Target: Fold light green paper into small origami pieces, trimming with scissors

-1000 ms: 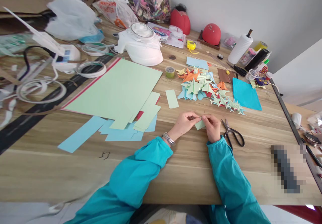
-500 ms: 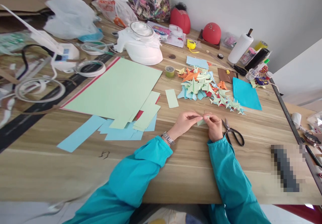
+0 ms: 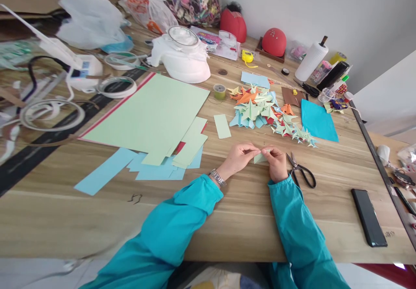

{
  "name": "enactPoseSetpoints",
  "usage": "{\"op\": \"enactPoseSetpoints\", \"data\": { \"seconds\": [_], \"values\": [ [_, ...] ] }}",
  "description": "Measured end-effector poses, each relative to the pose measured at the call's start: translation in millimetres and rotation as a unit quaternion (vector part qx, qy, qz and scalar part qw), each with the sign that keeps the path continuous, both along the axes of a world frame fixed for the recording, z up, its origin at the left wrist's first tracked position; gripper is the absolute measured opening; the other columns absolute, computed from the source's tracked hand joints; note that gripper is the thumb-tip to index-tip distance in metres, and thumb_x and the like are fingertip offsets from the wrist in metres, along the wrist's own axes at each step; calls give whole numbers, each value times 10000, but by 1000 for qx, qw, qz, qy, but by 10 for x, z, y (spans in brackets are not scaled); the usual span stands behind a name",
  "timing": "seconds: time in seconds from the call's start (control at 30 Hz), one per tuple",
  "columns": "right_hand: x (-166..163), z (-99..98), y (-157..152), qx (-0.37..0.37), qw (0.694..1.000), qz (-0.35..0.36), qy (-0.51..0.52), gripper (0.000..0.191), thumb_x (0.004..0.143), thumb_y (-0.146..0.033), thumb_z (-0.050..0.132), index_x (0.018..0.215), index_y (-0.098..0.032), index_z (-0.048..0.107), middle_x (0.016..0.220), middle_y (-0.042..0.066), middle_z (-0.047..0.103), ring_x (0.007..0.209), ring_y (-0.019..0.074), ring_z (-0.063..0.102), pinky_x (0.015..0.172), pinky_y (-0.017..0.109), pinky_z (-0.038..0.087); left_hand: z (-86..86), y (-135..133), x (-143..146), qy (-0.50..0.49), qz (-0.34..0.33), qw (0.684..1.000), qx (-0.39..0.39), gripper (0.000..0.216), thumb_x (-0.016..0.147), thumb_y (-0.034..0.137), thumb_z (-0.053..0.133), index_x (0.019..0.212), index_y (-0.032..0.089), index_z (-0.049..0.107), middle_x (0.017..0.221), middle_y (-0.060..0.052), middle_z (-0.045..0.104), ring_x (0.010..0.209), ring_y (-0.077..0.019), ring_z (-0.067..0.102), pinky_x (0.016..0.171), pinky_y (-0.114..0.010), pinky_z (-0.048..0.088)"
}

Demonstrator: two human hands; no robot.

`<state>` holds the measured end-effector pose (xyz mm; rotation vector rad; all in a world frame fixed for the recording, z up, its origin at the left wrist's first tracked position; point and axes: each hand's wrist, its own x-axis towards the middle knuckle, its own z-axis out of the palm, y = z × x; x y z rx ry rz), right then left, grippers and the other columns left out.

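Observation:
A small light green paper piece (image 3: 261,157) sits between my two hands just above the wooden table (image 3: 227,219). My left hand (image 3: 238,158) pinches its left edge with closed fingers. My right hand (image 3: 277,163) grips its right side, fingers curled round it. Both arms wear teal sleeves, and a metal watch (image 3: 217,178) is on my left wrist. Black scissors (image 3: 301,172) lie just right of my right hand. A pile of folded paper shapes (image 3: 264,113) in green, blue and orange lies beyond my hands.
A large green sheet (image 3: 152,115) and cut blue and green strips (image 3: 156,165) lie to the left. A loose green strip (image 3: 222,126), a teal square (image 3: 316,121), a black phone (image 3: 368,217), a white pot (image 3: 182,59) and tape rolls (image 3: 52,115) are around.
My hands have stayed in place and turned the green piece slightly; it now shows more between the fingertips. The view shifted a little.

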<state>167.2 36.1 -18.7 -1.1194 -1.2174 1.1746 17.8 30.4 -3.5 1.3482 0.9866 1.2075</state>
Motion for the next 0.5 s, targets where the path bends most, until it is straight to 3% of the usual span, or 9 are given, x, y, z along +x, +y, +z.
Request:
{"op": "enactPoseSetpoints", "data": {
  "seconds": [0.2,0.37,0.5],
  "values": [
    [2,-12,-5,-37,999,-27,29,233,610,-369,738,574,-176,612,586,-19,583,559,112,491,540,249,412,26,-2,22,-37,-25,995,-86,241,722,381,638,683,145,665,672,-22,643,647,-141,562,596,-243,443],
    [2,-28,7,-32,998,-47,38,241,587,-380,755,574,-176,626,593,-11,604,554,113,501,532,249,412,-15,-14,51,-36,-23,995,-94,295,673,385,696,855,153,673,616,14,618,561,-113,547,512,-215,428],
    [-4,-38,9,-28,997,-67,22,266,568,-405,763,573,-174,631,610,-3,619,566,121,515,530,253,419,-84,-18,60,7,-62,994,-89,266,659,393,715,668,138,637,542,7,610,501,-115,559,473,-214,421]
  ]
}}
